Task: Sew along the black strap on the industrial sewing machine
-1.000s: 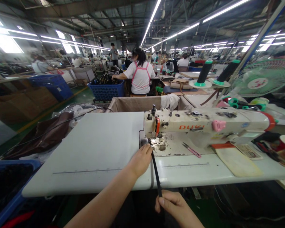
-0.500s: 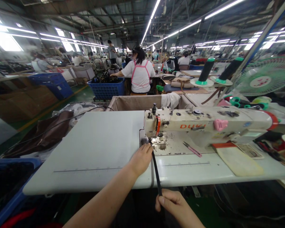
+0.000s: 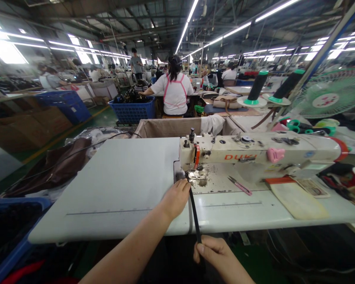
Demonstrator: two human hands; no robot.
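One black strip [image 3: 194, 215], narrow, centre to lower centre of the frame; slants down from beside the needle area of the sewing machine, crosses the front edge of the pale desk [image 3: 118, 173], ends out of sight in dark surroundings below. One left hand [image 3: 176, 198], centre: fingers close together, tips over the strip's upper part; cannot tell whether pinching or only pressing. One right hand [image 3: 215, 250], lower centre: strip pinched between thumb and fingers, just beyond the desk edge.

One sewing machine [image 3: 254, 146], cream, orange lettering, right of centre. One pair of snips [image 3: 244, 188], pink-handled, lying on the machine's bed. One yellowish sheet [image 3: 298, 201], orange-edged, right, on the desk. Two dark thread cones [image 3: 258, 87], upper right. One green fan [image 3: 325, 100], far right. One blue basket [image 3: 133, 111], upper left of centre, beside a seated person [image 3: 175, 96] in a white top.
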